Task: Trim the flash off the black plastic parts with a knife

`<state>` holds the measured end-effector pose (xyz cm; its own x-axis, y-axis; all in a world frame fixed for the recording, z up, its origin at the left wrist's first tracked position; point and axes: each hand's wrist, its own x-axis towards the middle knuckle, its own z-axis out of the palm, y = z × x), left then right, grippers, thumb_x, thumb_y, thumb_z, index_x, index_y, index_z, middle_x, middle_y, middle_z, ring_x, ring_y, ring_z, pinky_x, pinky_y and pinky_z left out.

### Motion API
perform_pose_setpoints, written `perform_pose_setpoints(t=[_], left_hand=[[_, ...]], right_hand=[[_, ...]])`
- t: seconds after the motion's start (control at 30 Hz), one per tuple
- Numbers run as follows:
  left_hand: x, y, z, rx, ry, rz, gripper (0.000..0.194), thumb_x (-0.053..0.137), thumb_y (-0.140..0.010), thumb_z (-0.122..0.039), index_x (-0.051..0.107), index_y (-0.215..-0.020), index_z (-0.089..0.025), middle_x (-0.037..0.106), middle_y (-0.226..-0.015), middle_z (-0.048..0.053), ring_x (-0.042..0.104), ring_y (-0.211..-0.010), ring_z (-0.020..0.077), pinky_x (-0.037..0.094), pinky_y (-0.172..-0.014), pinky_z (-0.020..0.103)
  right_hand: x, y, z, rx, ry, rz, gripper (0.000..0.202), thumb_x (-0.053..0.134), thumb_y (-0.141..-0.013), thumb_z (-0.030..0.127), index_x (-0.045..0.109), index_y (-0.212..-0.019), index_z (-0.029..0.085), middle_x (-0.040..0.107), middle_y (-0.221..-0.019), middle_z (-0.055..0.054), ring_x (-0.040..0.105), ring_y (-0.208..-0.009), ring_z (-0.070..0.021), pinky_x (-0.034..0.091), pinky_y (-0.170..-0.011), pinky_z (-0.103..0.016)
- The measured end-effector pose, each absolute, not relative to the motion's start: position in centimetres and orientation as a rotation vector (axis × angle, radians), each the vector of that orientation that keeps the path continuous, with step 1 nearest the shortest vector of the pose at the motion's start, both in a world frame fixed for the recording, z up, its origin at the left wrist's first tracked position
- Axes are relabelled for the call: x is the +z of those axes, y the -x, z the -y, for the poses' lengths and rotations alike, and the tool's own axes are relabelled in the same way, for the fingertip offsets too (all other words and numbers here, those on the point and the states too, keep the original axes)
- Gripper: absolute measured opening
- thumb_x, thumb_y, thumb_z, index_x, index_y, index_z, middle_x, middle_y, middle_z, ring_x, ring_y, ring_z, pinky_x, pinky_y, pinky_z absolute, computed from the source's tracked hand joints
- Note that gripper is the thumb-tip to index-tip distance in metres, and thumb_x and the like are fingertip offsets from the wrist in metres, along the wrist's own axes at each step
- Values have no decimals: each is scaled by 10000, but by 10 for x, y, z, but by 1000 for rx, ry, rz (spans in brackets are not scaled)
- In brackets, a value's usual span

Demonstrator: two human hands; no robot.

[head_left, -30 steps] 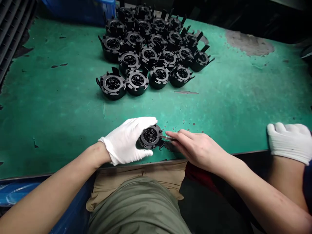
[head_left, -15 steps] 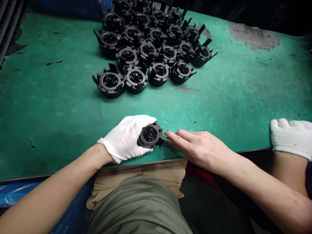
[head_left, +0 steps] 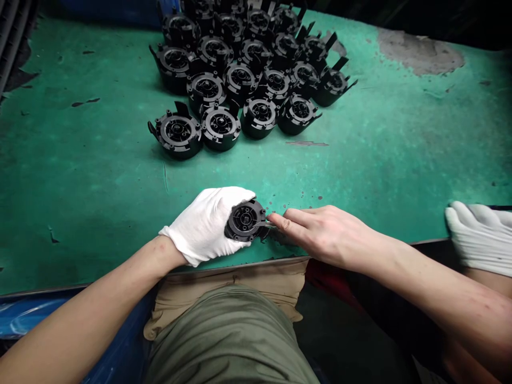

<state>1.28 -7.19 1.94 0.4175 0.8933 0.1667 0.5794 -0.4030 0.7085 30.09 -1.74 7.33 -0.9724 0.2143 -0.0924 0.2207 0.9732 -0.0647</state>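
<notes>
My left hand (head_left: 208, 226), in a white glove, is closed around a round black plastic housing (head_left: 245, 220) near the front edge of the table. The ribbed inner face of the housing points up at me. Bare and pinched, my right hand (head_left: 316, 232) grips a thin metal tool (head_left: 262, 224) whose tip rests at the right rim of that face. Most of the tool is hidden by my fingers, so its exact kind does not show.
Several similar black housings (head_left: 221, 125) stand grouped at the back of the green table (head_left: 380, 149). A co-worker's white-gloved hand (head_left: 482, 234) is at the right edge. At the top left are a blue bin (head_left: 116, 10) and a dark ribbed object (head_left: 18, 37).
My hands and the housing keep nearly the same place, with the tool still at its rim. The co-worker's gloved hand has shifted slightly and turned. The view has moved a little.
</notes>
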Motion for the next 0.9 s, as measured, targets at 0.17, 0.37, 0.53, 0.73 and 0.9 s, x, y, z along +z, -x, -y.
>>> perform_pose_setpoints(t=[0.17, 0.37, 0.53, 0.73, 0.9], left_hand=[[19, -13, 73, 752, -2124, -1240, 429, 847, -791, -372, 659, -1146, -221, 773, -1202, 105, 775, -1112, 333, 607, -1000, 438], [21, -9, 71, 665, -2082, -1258, 599, 892, -740, -359, 657, -1277, -235, 751, -1324, 140, 752, -1200, 375, 605, -1053, 492], [15, -3, 72, 657, -2174, -1174, 818, 901, -786, -438, 548, -1489, -213, 700, -1442, 158, 689, -1317, 375, 550, -1134, 524], [10, -2, 73, 680, -2193, -1169, 823, 899, -803, -434, 510, -1490, -199, 693, -1444, 155, 680, -1328, 357, 540, -1124, 497], [10, -1, 72, 667, -2196, -1164, 840, 911, -800, -449, 506, -1498, -214, 690, -1447, 148, 674, -1339, 357, 538, -1125, 494]], right_hand=[[72, -302, 11, -102, -292, -3041, 388, 427, -1069, 46, 579, -1426, 46, 627, -860, -29, 516, -616, -148, 290, -566, -334], [72, -298, 15, -146, -333, -3016, 316, 471, -1104, 136, 606, -1385, 82, 622, -860, -22, 512, -597, -136, 287, -547, -331], [76, -298, 24, -126, -436, -3021, 356, 417, -1074, 64, 591, -1384, 57, 617, -837, -22, 561, -634, -150, 331, -573, -322], [74, -300, 6, -59, -209, -3024, 399, 414, -1090, 85, 559, -1460, 54, 667, -890, -48, 552, -613, -150, 332, -547, -334], [74, -299, -8, -22, -99, -3009, 417, 383, -1093, 75, 569, -1467, 78, 648, -854, -43, 582, -654, -160, 352, -539, -331]])
